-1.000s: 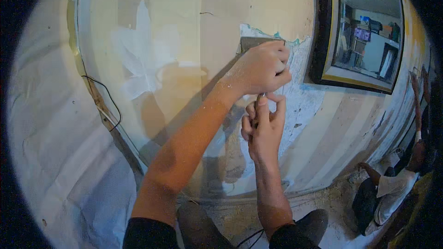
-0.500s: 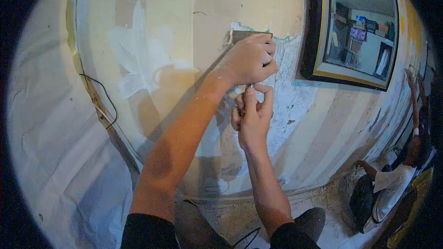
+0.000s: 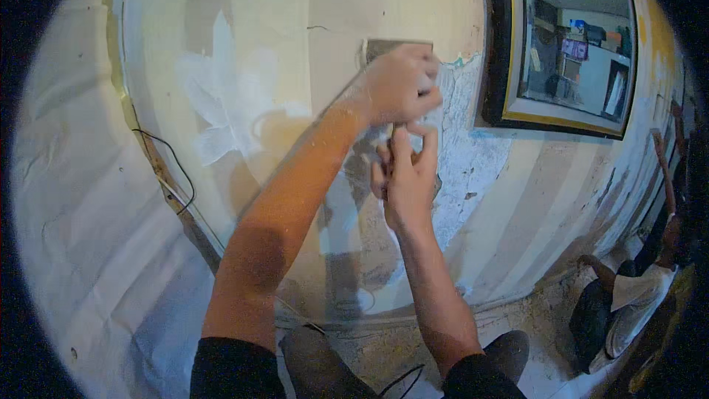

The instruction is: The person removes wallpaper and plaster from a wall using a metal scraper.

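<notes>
A wide flat scraper [image 3: 375, 46] lies against the striped wall [image 3: 273, 0], its dark blade edge showing above my left hand [image 3: 399, 87]. That hand is closed over the blade and presses it to the surface, slightly blurred by motion. Just below, my right hand [image 3: 410, 171] is wrapped around the scraper's handle, which is mostly hidden by the fingers. Around and below both hands spreads a rough whitish patch [image 3: 469, 170] where the wall's surface layer is gone, with a ragged greenish edge at its top.
A dark-framed mirror [image 3: 498, 52] with a gold inner border hangs close on the right. Pale sheeting [image 3: 66, 177] covers the left side, with a thin black cable [image 3: 177, 159] beside it. Another person [image 3: 639, 288] is low at the far right, arms raised to the wall.
The scraper and both hands have moved up the wall, and the blade now covers part of the patch's ragged top edge. The view has shifted slightly.
</notes>
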`<state>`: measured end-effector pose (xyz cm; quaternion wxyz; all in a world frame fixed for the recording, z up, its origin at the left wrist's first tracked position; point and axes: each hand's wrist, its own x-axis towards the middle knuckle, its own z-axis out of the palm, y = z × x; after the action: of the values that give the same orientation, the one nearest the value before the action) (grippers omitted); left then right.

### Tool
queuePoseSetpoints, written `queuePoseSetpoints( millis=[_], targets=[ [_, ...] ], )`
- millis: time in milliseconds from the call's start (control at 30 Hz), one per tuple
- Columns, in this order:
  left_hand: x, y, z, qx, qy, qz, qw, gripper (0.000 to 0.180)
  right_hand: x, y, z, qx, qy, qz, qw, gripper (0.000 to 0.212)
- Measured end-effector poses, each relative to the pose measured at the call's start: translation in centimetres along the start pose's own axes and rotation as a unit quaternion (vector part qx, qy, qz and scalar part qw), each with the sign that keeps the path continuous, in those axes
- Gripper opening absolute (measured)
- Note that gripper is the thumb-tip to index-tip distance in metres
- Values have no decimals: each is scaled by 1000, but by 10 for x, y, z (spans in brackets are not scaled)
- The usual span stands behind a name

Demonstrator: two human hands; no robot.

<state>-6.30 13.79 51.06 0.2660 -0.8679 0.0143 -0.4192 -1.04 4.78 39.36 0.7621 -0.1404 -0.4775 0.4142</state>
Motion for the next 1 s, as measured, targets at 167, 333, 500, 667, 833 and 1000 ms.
queuePoseSetpoints(
  millis=[167,333,500,667,833,1000],
  targets=[
    [-12,12,11,5,-43,58,997,24,-20,1,-11,-12,-6,8,1000,17],
    [-15,14,17,-47,-19,43,998,22,-22,1,-19,-42,42,66,996,17],
    [-4,0,8,-39,2,6,999,21,-5,2,-13,-29,-29,-29,999,14],
    [-19,26,19,-71,81,26,994,23,-30,2,-16,-35,43,67,996,19],
    [-2,0,6,-14,24,-20,999,23,2,6,-9,4,-30,-38,999,14],
    [-6,-1,2,-18,3,17,1000,24,-3,8,5,2,14,-1,1000,16]
  ],
)
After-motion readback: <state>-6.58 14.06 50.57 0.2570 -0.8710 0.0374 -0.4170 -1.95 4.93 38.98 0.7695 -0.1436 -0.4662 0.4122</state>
